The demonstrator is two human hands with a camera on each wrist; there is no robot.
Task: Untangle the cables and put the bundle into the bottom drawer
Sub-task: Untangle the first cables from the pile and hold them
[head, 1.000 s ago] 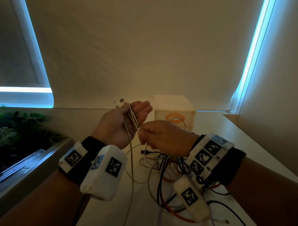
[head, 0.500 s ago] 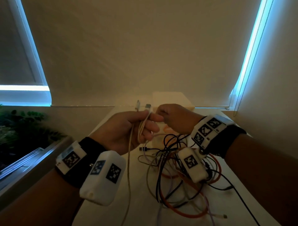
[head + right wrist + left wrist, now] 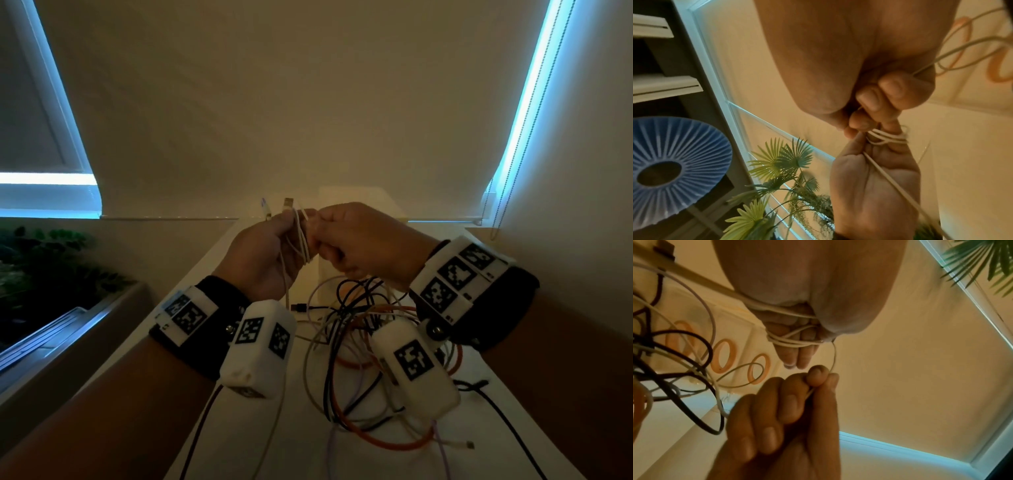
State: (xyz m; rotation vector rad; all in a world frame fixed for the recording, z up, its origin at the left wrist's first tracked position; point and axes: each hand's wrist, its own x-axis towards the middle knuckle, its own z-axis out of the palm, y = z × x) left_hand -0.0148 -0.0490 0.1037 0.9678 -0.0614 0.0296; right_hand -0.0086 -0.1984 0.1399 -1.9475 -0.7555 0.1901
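Behind the hands hangs a cream blind [image 3: 274, 102] — left hand [image 3: 263, 253] holds white cable [image 3: 301, 240] coils wrapped around its fingers [image 3: 795, 353], right hand [image 3: 359, 240] pinches the strand just beside.

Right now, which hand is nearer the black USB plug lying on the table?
Left. The left hand is raised just above the black USB plug; the right hand is farther right.

A room in a home, likely a bedroom or study. A cream roller blind [image 3: 274, 102] hangs drawn over the window, its bead chain [image 3: 520, 137] at one side. Leafy houseplants [image 3: 781, 162] stand by the glass, a pleated blue lampshade [image 3: 674, 162] hangs nearby, and a small drawer unit [image 3: 359, 198] sits on the white tabletop [image 3: 239, 428].
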